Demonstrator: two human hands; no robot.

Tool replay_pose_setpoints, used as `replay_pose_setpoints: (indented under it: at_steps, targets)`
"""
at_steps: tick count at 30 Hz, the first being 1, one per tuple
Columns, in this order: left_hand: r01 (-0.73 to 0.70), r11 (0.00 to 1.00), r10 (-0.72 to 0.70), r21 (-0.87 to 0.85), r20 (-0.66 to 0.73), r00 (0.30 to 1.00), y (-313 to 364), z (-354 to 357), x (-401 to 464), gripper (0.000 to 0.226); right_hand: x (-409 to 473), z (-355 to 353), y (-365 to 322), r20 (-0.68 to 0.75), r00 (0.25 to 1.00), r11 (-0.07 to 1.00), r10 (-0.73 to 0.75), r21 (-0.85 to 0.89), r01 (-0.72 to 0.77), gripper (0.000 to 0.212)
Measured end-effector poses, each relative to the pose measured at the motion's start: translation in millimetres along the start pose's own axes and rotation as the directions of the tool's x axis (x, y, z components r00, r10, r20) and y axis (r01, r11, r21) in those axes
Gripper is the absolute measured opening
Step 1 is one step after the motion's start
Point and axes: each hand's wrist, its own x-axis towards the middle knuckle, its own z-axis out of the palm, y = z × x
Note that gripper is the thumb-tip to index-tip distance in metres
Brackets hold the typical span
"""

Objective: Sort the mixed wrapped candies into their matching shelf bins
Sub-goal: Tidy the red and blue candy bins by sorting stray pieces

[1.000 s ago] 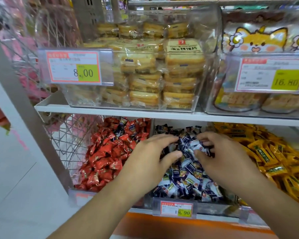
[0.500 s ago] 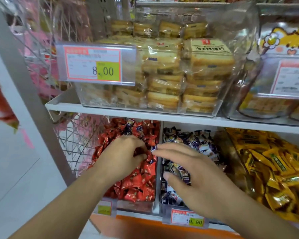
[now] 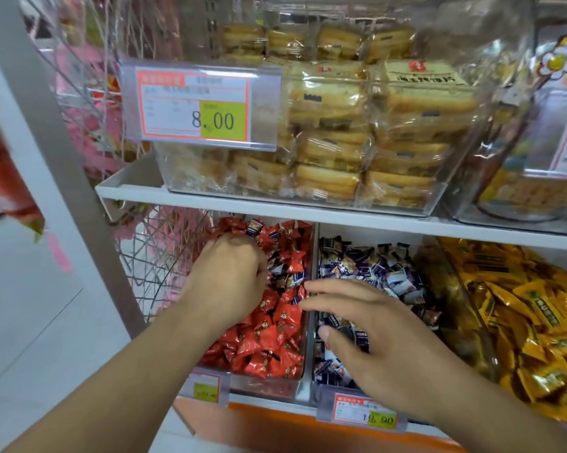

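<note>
Three clear bins fill the lower shelf. The left bin [image 3: 262, 385] is full of red-wrapped candies [image 3: 269, 348], with a few stray dark blue-wrapped candies [image 3: 287, 277] mixed in. My left hand [image 3: 229, 279] is inside this bin with its fingers curled down into the pile beside those strays; whether they grip anything is hidden. The middle bin holds blue-and-white wrapped candies [image 3: 373, 266]. My right hand [image 3: 373, 338] hovers over it with straight fingers and holds nothing. Its fingertips reach the divider [image 3: 309, 354] next to the red bin.
A bin of yellow-wrapped candies [image 3: 520, 305] sits to the right. The white shelf [image 3: 275, 207] above carries clear boxes of packed biscuits [image 3: 357, 142] and an 8.00 price tag [image 3: 197, 106]. A 19.90 tag [image 3: 363, 416] hangs on the lower rail. A wire rack [image 3: 158, 256] stands left.
Both hands left the blue candy pile. My left hand moved into the red bin and then deeper into it. My right hand opened and slid left toward the divider.
</note>
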Motion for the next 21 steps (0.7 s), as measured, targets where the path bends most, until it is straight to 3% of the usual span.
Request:
replay_pose_setpoints:
  at_steps: [3,5,8,12,16,21]
  targets:
    - [-0.029,0.968,0.028,-0.25,-0.008,1.0,10.1,0.3,8.2,0.007,-0.7,1.0,-2.3,-0.012,1.0,1.0,0.01,0.018,-0.01,0.037]
    - [0.021,0.949,0.007,-0.316,0.086,0.996,13.5,7.5,10.5,0.025,-0.6,1.9,-3.5,-0.013,1.0,1.0,0.014,0.02,-0.013,0.037]
    - [0.089,0.957,-0.031,-0.275,0.208,0.978,11.8,17.4,9.8,0.048,0.2,1.7,-3.5,-0.006,1.0,1.0,0.015,0.02,-0.014,0.038]
    - [0.115,0.965,-0.052,-0.234,0.259,0.964,7.8,17.5,12.2,0.057,0.9,0.4,-2.6,-0.003,1.0,1.0,0.009,0.028,-0.009,0.038]
    - [0.098,0.971,-0.036,-0.22,0.273,0.961,7.4,15.1,11.4,0.057,0.0,-0.1,-1.8,0.002,1.0,1.0,0.009,0.029,-0.009,0.039]
    - [0.134,0.958,-0.076,-0.254,0.226,0.971,7.7,15.4,9.5,0.041,-3.2,-0.6,-1.8,0.006,1.0,0.999,0.02,0.037,-0.02,0.042]
